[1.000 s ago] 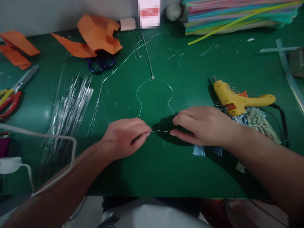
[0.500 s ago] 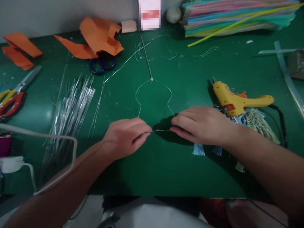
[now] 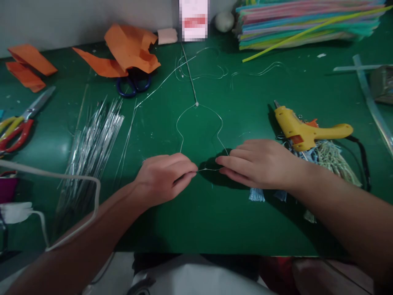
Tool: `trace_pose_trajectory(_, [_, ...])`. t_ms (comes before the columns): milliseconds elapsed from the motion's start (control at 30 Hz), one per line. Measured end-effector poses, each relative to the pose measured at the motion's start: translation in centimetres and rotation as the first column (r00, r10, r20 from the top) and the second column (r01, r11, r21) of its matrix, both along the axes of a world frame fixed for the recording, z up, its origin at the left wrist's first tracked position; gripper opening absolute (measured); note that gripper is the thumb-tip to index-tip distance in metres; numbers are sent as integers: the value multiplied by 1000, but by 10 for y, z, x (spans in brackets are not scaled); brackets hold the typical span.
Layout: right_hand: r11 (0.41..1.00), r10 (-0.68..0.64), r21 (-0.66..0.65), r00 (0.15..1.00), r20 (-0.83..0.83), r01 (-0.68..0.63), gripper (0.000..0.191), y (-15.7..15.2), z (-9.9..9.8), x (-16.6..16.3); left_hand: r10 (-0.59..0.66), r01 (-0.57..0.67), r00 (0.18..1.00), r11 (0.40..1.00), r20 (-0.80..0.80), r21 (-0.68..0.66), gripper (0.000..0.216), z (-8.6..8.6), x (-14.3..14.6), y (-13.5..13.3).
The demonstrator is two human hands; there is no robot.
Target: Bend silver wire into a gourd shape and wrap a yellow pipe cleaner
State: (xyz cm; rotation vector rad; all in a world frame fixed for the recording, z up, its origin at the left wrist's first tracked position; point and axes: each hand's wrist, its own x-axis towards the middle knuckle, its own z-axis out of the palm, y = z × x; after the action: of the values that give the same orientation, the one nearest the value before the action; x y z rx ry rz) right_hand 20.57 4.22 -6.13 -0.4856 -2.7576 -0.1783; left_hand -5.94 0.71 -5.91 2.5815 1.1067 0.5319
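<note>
A thin wire loop [image 3: 177, 123], rounded at the top and pinched in at the sides, lies on the green table, its upper end joined to a grey twisted stem [image 3: 190, 78]. Its lower left side is pinched between the thumb and fingers of my left hand [image 3: 167, 174]. At the lower right, my right hand [image 3: 258, 164] has its fingertips closed on the same wire. Between the hands a short bottom stretch shows, with a small joint in it. My fingers hide both lower corners.
Left lie a bundle of silvery wires [image 3: 95, 139], red-and-yellow scissors [image 3: 23, 123], orange paper [image 3: 132, 49] and a white cable [image 3: 98, 196]. A yellow glue gun [image 3: 307, 127] rests over tassels [image 3: 334, 159] at right. Colourful pipe cleaners [image 3: 301, 24] lie at the back right.
My right index finger has shifted slightly left along the wire. My left hand keeps its pinch, and the loop holds nearly the same shape. The whole view has shifted slightly.
</note>
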Motion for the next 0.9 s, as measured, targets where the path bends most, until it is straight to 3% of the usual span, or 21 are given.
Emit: trace_pose_trajectory(900, [1000,16,-7,1000,8,-16,17,-1,3,-1,-14,14,1000,999,9,31,15,0,-1,-1])
